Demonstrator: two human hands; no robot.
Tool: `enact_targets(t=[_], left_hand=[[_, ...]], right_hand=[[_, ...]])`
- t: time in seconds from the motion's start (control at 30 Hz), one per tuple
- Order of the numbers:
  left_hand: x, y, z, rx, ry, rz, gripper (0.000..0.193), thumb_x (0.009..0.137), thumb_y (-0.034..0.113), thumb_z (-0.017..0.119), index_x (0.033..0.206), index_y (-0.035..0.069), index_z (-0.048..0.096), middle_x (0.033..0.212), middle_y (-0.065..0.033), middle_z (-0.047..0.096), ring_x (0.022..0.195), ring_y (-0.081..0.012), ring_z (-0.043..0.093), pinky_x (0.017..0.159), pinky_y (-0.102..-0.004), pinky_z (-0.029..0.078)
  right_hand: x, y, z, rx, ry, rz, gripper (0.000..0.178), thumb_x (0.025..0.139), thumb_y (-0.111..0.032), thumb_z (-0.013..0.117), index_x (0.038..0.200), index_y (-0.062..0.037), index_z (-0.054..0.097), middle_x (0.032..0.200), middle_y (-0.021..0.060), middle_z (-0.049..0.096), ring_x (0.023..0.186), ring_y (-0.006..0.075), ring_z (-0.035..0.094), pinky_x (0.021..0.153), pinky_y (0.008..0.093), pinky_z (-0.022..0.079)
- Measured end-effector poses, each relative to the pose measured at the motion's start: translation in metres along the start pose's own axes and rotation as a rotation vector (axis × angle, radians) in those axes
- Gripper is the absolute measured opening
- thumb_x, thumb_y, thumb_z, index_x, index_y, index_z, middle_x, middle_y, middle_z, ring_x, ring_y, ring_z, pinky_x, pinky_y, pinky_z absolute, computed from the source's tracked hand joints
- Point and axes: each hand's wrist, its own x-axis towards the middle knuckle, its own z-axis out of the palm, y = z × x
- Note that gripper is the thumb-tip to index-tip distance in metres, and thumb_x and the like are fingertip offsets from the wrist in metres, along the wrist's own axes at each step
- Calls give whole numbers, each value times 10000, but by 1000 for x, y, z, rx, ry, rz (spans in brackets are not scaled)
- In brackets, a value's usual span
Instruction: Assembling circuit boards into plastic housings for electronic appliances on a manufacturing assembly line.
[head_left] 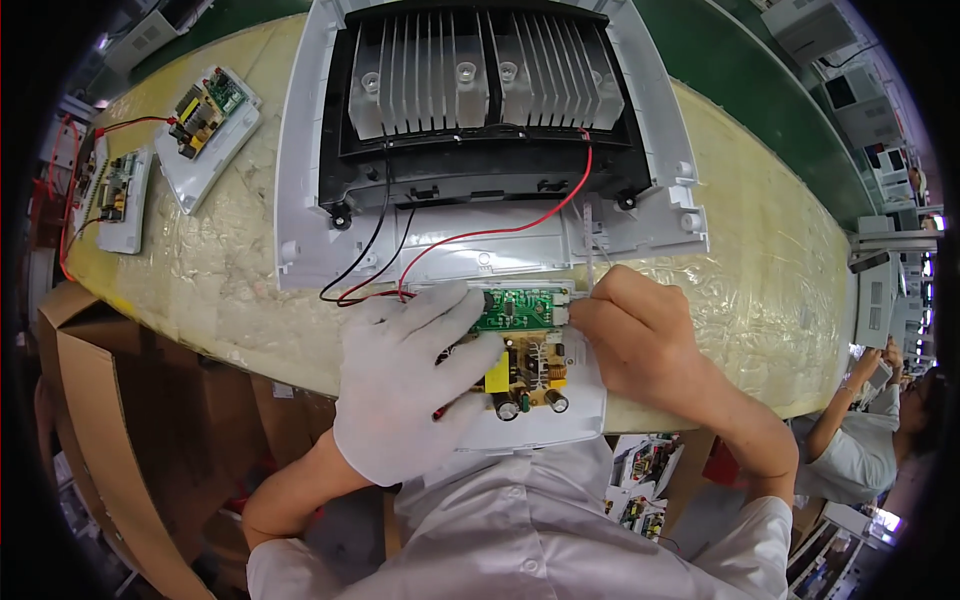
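Observation:
My left hand (408, 385), in a white glove, lies over the left side of a circuit board assembly and grips it, fingers across its edge. This assembly has a green circuit board (515, 309) above a tan power board (540, 375) with capacitors and a yellow transformer, on a white plastic plate (585, 412). My bare right hand (640, 335) is closed in a pinch at the green board's right end, beside a white connector. A thin pale flat cable (589, 245) runs down from the housing to those fingers; its end is hidden. Red (480, 234) and black wires pass under my left hand.
Ahead stands a white housing (300, 220) with a black frame and finned heat sink (430, 80). More board assemblies (205, 125) lie at the left on the film-covered table (770, 270). A cardboard box (105, 430) is at lower left. Another person (860, 440) works at right.

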Motion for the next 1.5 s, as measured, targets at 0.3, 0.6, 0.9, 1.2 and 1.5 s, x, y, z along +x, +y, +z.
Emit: enact_targets(t=[0.3, 0.6, 0.9, 1.2, 1.5], left_hand=[[-2, 6, -5, -72, 132, -54, 447, 682, 242, 799, 1105, 113, 735, 1234, -123, 712, 1177, -322, 641, 902, -480, 427], [-43, 10, -27, 440, -99, 293, 210, 642, 136, 776, 838, 106, 706, 813, 2, 674, 645, -162, 625, 447, -298, 370], [86, 52, -156, -229, 537, -28, 221, 916, 138, 698, 1058, -26, 739, 927, -81, 716, 831, -153, 639, 767, -290, 499], [208, -89, -128, -198, 398, -89, 498, 957, 228, 724, 1374, -30, 632, 1313, -181, 699, 1239, -277, 647, 1089, -352, 467], [259, 22, 8, 347, -294, 439, 377, 662, 191, 866, 1001, 56, 770, 986, -177, 715, 962, -369, 668, 849, -460, 519]], right_hand=[[-2, -5, 1, -29, -71, 74, 341, 693, 105, 752, 1014, -5, 718, 849, 118, 596, 698, 302, 625, 573, 387, 497], [-53, 18, -41, 239, 246, 522, 338, 860, -77, 689, 1188, 7, 696, 1005, 113, 668, 868, 221, 644, 768, 307, 506], [-5, 15, -5, -163, 147, 298, 385, 859, -277, 768, 1074, 20, 651, 947, 163, 614, 926, 385, 634, 799, 487, 509], [-50, 90, -58, -143, 290, 335, 157, 894, -147, 696, 972, -12, 713, 911, 216, 709, 867, 425, 667, 788, 481, 534], [-235, 75, -263, -217, 360, 977, 537, 1045, -426, 633, 1387, -12, 661, 1327, 130, 714, 1204, 262, 661, 1030, 393, 519]])
